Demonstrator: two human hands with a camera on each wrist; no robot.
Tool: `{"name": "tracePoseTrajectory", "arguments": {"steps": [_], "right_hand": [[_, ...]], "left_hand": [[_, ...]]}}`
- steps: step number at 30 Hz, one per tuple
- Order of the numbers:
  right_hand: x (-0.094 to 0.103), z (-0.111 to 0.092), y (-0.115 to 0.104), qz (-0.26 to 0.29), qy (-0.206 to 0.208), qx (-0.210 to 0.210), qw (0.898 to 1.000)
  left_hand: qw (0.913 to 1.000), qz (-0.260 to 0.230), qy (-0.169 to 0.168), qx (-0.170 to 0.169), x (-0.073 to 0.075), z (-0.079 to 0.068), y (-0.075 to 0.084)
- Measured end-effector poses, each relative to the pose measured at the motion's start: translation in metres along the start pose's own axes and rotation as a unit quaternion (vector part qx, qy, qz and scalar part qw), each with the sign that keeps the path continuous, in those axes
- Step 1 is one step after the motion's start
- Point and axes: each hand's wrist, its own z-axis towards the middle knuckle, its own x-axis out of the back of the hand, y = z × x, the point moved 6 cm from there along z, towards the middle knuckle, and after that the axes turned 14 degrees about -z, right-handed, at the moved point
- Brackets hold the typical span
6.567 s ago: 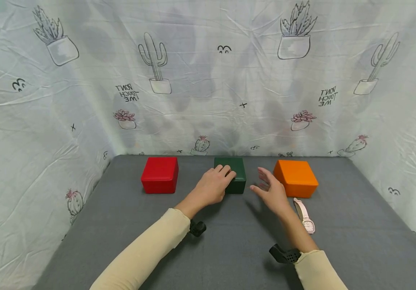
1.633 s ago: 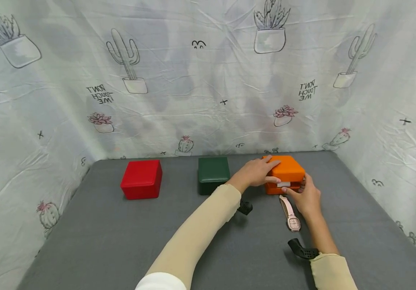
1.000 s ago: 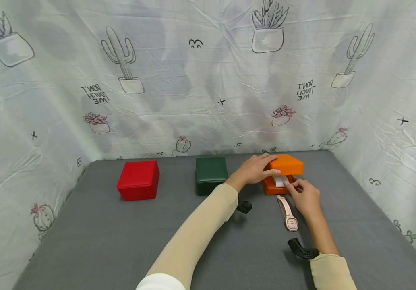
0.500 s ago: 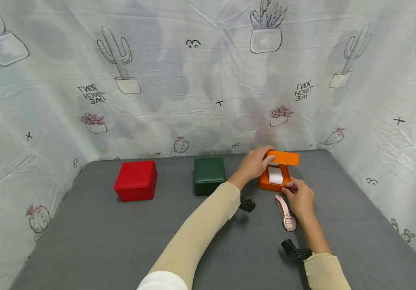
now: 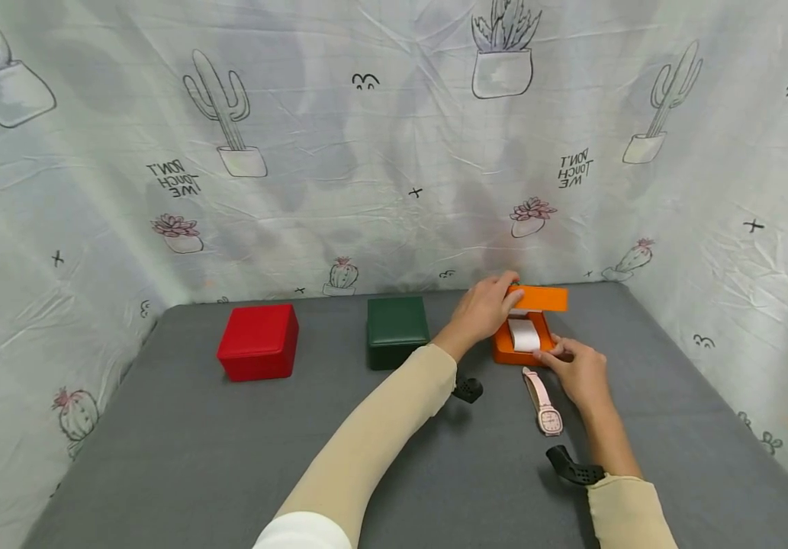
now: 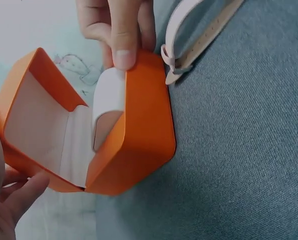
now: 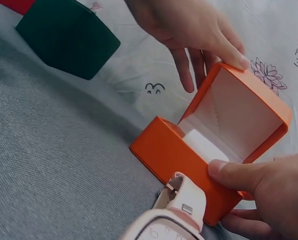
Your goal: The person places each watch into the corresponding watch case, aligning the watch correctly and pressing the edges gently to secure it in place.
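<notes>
An orange watch box (image 5: 512, 356) stands at the back right with its lid (image 5: 541, 298) raised and a white cushion (image 5: 523, 335) inside. My left hand (image 5: 481, 311) holds the lid at its left side, thumb on the edge, as the right wrist view also shows. With thumb on the front rim and fingers round the side, my right hand (image 5: 580, 374) grips the base at its right front corner. A pink wristwatch (image 5: 549, 422) lies just in front of the box, its strap (image 6: 181, 30) close to the front wall in the left wrist view.
A closed green box (image 5: 397, 335) stands left of the orange one, and a closed red box (image 5: 258, 343) farther left. Grey cloth (image 5: 229, 465) covers the table. A printed white curtain (image 5: 339, 206) rises directly behind and at both sides.
My left hand has gone from the green box to the orange box, and my right hand has come onto it too. The orange lid has swung up, baring the cushion; lately both hands barely move.
</notes>
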Motion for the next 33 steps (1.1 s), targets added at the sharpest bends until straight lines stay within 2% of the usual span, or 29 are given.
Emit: {"name": "tracePoseTrajectory", "arguments": {"steps": [2, 4, 7, 10, 13, 15, 18, 20, 23, 25, 29, 31, 33], "right_hand": [[0.001, 0.0, 0.001, -0.005, -0.005, 0.003, 1.0], [0.001, 0.0, 0.002, -0.008, -0.009, 0.005, 1.0], [0.0, 0.0, 0.0, -0.008, -0.013, 0.007, 1.0], [-0.001, 0.0, -0.001, -0.007, -0.014, 0.007, 1.0], [0.001, 0.0, 0.0, -0.003, -0.006, 0.007, 1.0], [0.002, 0.0, 0.002, -0.002, -0.004, 0.009, 1.0], [0.004, -0.001, 0.004, -0.004, -0.006, 0.01, 1.0], [0.004, -0.001, 0.006, -0.006, -0.012, 0.008, 1.0], [0.004, -0.002, 0.008, -0.002, -0.019, 0.006, 1.0], [0.004, -0.003, 0.009, 0.003, -0.025, 0.004, 1.0], [0.004, -0.003, 0.01, 0.01, -0.037, 0.004, 0.999], [0.004, -0.003, 0.011, 0.014, -0.037, 0.003, 0.999], [0.005, -0.003, 0.01, 0.016, -0.032, 0.002, 0.999]], "left_hand": [[0.9999, -0.013, 0.005, -0.007, -0.001, 0.0, 0.003], [0.999, -0.031, 0.018, -0.029, 0.0, 0.0, 0.008], [0.9948, -0.053, 0.042, -0.076, 0.002, -0.001, 0.016], [0.9899, -0.04, 0.048, -0.128, 0.003, -0.005, 0.021], [0.986, -0.015, 0.016, -0.165, -0.001, -0.01, 0.024], [0.984, -0.002, -0.009, -0.178, -0.004, -0.012, 0.025], [0.9827, 0.017, -0.029, -0.182, -0.006, -0.013, 0.027], [0.9816, 0.032, -0.027, -0.186, -0.007, -0.014, 0.029], [0.9785, 0.068, -0.008, -0.194, -0.004, -0.014, 0.032], [0.9791, 0.079, 0.02, -0.186, 0.002, -0.013, 0.032], [0.9839, 0.077, 0.083, -0.139, 0.018, -0.009, 0.024], [0.9835, 0.09, 0.088, -0.13, 0.021, -0.008, 0.023], [0.9817, 0.122, 0.068, -0.129, 0.017, -0.009, 0.023]]}}
